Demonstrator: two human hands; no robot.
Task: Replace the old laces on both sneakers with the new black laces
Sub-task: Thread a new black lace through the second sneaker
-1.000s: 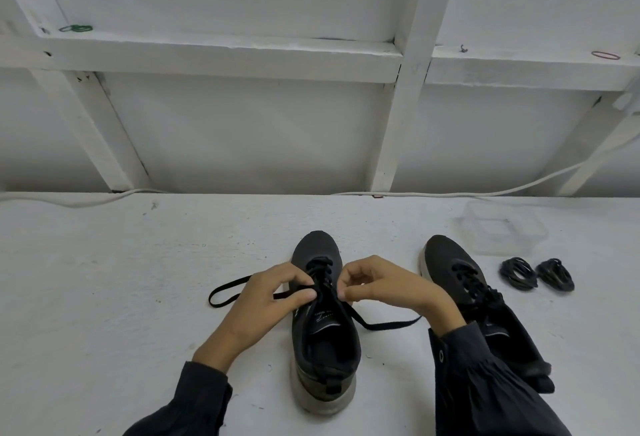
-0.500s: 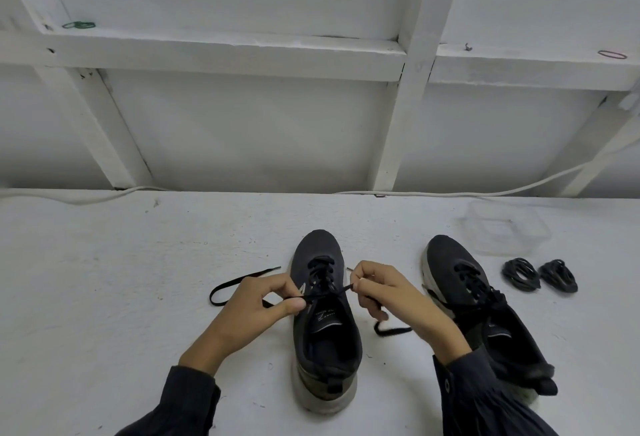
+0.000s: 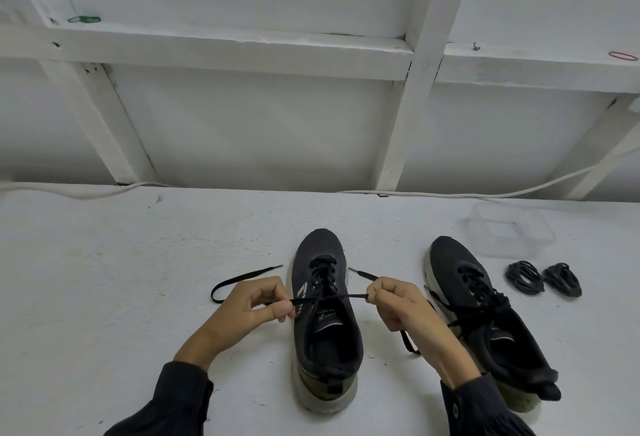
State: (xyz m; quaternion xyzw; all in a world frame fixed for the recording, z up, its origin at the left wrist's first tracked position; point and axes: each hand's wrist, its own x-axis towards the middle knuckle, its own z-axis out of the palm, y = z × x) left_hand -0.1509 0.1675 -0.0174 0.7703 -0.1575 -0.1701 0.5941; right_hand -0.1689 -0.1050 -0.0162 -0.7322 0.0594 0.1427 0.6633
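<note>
Hands have drawn apart since a second ago, when they were bunched over the eyelets. Now the lace (image 3: 332, 296) runs taut between them, across the tongue of the sneaker (image 3: 327, 338), which stands mid-table with its toe away from me. My left hand (image 3: 254, 304) pinches the lace between thumb and forefinger, and my right hand (image 3: 398, 304) pinches the other side, with a loop hanging below it. One loose end trails off to the left on the table (image 3: 121, 297).

The lace looks flat, soft and nearly weightless. I'd grip it close to the eyelet, or by the stiff tip when threading. The sneaker is light too and may slide when I pull. The other sneaker (image 3: 485, 317) lies to the right, beside the coiled new laces (image 3: 523, 277), untouched.
</note>
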